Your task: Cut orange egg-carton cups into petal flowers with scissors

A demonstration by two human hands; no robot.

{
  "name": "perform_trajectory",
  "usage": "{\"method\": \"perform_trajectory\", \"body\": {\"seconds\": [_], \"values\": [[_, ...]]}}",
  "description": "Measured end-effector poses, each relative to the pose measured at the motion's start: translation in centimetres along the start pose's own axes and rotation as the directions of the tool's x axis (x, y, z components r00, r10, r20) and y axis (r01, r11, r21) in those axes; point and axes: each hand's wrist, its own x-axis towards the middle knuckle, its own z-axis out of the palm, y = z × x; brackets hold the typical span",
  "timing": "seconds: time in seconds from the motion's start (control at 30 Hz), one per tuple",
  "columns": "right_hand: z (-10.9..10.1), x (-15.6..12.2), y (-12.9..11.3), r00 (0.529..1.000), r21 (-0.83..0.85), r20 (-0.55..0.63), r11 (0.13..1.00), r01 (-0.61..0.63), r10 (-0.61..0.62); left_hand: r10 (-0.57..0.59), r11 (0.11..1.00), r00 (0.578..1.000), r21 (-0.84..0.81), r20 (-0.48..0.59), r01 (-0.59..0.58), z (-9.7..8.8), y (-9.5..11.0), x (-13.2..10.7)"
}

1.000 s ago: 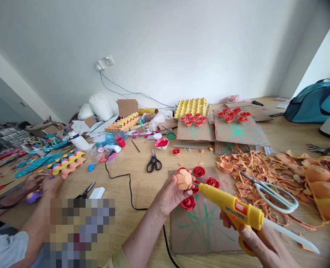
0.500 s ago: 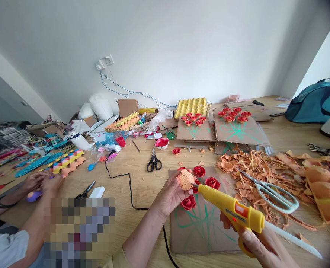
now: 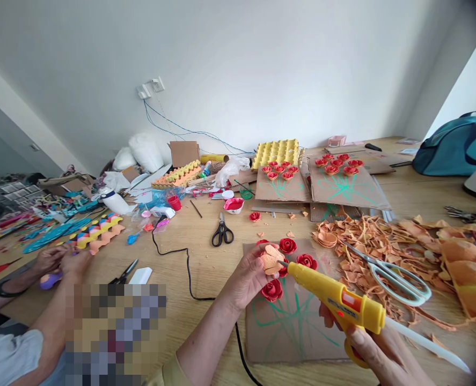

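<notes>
Between the fingers of my left hand [image 3: 243, 281] is an orange egg-carton flower [image 3: 272, 259], its petalled underside turned up toward me. My right hand [image 3: 376, 343] is wrapped round a yellow hot glue gun [image 3: 336, 300], and a white glue stick [image 3: 426, 343] pokes out of its back. The gun's metal nozzle is at the right edge of the flower; whether it touches, I cannot tell. Beneath both hands lies a cardboard sheet [image 3: 290, 338] with green painted stems and several red paper roses [image 3: 307, 261], some partly hidden by my left hand.
Orange carton scraps [image 3: 358, 236] and white-handled scissors [image 3: 401, 281] lie at the right. Black scissors [image 3: 222, 234], a dish of red paint [image 3: 233, 205] and a loose red rose [image 3: 254, 216] sit beyond the sheet. At left, a co-worker's hands [image 3: 66, 260] hold something small.
The glue gun has shifted slightly right, its nozzle moving from the flower's middle toward its right edge. My left hand has tilted the flower a little.
</notes>
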Motion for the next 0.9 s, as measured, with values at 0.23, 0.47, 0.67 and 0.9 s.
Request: {"method": "perform_trajectory", "body": {"seconds": [0.23,0.47,0.67,0.9], "values": [[0.2,0.2,-0.7,0.996,0.021,-0.077,0.999,-0.034,0.036,0.024,1.000,0.997,0.014,-0.069,-0.023,0.1,0.1,0.0],[-0.3,0.0,0.8,0.996,0.001,0.088,1.000,-0.006,0.006,0.011,1.000,1.000,0.013,-0.014,-0.011,0.0,0.0,-0.1],[-0.2,0.1,-0.1,0.998,0.028,-0.050,0.999,-0.032,0.033,0.003,1.000,0.998,0.000,-0.060,-0.003,0.0,0.0,0.0],[0.1,0.0,-0.6,0.996,0.088,-0.064,0.995,-0.056,0.061,0.006,0.999,0.997,-0.036,-0.079,-0.009,-0.1,0.1,0.1]]}}
